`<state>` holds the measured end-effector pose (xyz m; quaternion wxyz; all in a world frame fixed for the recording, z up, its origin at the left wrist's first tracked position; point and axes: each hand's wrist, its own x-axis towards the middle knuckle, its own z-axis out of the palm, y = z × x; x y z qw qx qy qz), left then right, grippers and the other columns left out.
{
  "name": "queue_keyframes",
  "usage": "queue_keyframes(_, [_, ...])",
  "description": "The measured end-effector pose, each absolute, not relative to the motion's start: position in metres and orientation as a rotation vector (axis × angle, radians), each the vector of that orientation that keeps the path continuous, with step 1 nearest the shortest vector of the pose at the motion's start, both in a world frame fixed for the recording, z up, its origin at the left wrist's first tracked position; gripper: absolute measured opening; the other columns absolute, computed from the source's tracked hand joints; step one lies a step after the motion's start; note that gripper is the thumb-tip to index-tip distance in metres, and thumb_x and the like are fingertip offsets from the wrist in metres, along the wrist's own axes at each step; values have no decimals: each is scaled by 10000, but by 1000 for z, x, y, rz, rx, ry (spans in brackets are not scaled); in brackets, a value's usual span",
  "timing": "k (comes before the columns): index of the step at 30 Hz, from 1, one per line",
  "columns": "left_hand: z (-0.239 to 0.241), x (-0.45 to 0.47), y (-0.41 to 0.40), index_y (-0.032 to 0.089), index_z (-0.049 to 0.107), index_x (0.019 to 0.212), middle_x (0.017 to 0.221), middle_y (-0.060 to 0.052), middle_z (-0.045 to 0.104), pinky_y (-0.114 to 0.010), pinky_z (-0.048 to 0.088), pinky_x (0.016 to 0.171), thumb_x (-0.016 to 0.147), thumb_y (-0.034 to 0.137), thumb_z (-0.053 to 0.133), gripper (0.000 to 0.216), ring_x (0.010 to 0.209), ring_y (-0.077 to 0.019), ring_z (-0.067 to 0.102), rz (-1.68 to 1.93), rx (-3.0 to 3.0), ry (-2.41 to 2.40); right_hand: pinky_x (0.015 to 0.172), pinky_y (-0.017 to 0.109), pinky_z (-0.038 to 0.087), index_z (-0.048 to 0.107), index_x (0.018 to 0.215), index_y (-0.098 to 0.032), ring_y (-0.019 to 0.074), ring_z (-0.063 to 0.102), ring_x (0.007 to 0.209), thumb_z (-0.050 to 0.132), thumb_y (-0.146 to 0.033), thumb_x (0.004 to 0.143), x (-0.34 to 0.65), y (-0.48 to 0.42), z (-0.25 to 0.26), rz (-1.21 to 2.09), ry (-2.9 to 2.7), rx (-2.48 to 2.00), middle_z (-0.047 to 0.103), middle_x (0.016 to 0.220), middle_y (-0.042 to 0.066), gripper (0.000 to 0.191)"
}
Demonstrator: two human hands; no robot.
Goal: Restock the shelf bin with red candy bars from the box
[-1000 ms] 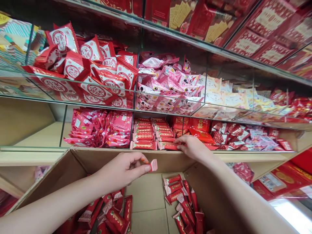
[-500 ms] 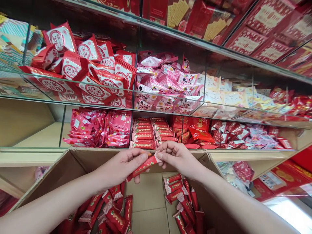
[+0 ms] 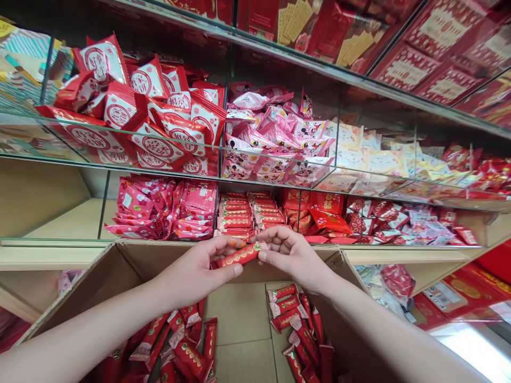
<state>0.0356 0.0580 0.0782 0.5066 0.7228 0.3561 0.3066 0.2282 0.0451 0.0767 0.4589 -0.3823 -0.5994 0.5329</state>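
Observation:
A red wrapped snack bar point(image 3: 241, 256) with gold print lies level between my two hands, above the far edge of an open cardboard box point(image 3: 239, 308). My left hand point(image 3: 209, 263) holds its left end, thumb in front and fingers behind. At the other end, my right hand point(image 3: 287, 255) pinches the pale pink wrapper tip between thumb and fingers. Inside the box, loose red bars of the same kind lie in a left pile point(image 3: 183, 351) and a right pile point(image 3: 305, 330). Just behind my hands, matching bars point(image 3: 235, 213) are stacked in rows on the lower shelf.
Pink flowered packets point(image 3: 195, 207) fill the compartment left of the stacked bars, red packets point(image 3: 327, 210) the one to the right. A glass-fronted shelf point(image 3: 271, 178) above holds white-and-red packets point(image 3: 159, 117) and pink packets point(image 3: 275, 133). Red cartons point(image 3: 451, 292) stand at right.
The snack bar has turned from a steep tilt to nearly level, its printed face now towards me. My left thumb has moved down to its lower edge.

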Motion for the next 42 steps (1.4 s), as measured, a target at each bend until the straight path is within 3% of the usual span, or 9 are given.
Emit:
queue_keyframes(7, [79,39,56,177,563,992,1021,-43,635,-324,408,868,686,229,609,314,978,-198,553,769,1634,926,627,248,472,442,983,-223,95,551,698,699,-192,612,222,44,75,1307,-1271,-830,568,859,-1,452])
queue_keyframes(11, [76,44,49,187,530,947,942,-26,621,-296,434,808,676,215,626,289,882,-164,575,873,1613,912,588,202,439,511,870,-165,73,534,645,670,-246,663,215,39,70,1450,-1221,-882,590,773,0,273])
queue_keyframes(15, [71,48,43,205,482,893,854,8,562,-269,453,722,690,238,621,248,794,-140,561,865,1657,858,672,236,451,570,846,-151,94,548,711,664,-261,664,207,33,67,1518,-1266,-872,602,810,10,233])
queue_keyframes(19, [70,45,41,204,462,961,878,-9,560,-259,440,688,779,332,497,225,768,-137,540,800,1832,946,711,296,458,536,847,-176,125,563,722,611,-273,685,217,40,77,1321,-1186,-825,597,802,3,203])
queue_keyframes(22, [68,37,39,196,536,896,753,-2,596,-257,424,598,766,333,481,196,650,-147,540,413,2080,987,669,285,450,525,837,-190,124,538,658,548,-292,728,233,63,90,986,-1380,-969,577,738,-10,152])
queue_keyframes(27, [56,33,32,252,617,949,884,-42,653,-300,434,667,700,298,554,261,788,-221,588,-9,2431,863,816,330,396,493,1071,-172,181,519,929,442,-251,816,230,109,96,395,-2141,-1102,564,1049,83,271])
queue_keyframes(29, [51,33,30,253,616,969,914,-52,652,-300,442,712,704,298,554,275,828,-222,590,-37,2460,785,795,329,402,456,1104,-140,184,522,936,428,-208,826,221,123,94,255,-2340,-1142,555,1059,117,287])
queue_keyframes(34, [48,30,30,272,613,972,921,-42,647,-301,460,703,694,308,561,285,819,-221,595,-31,2458,823,750,264,408,553,949,-142,139,548,823,459,-135,811,207,134,93,200,-2565,-1098,609,923,68,167])
queue_keyframes(42, [52,31,34,253,605,1045,958,-99,654,-401,466,734,656,294,589,391,878,-292,596,-266,2425,975,792,291,382,635,867,-111,161,511,831,447,-164,832,208,139,79,40,-2592,-1062,604,854,96,198])
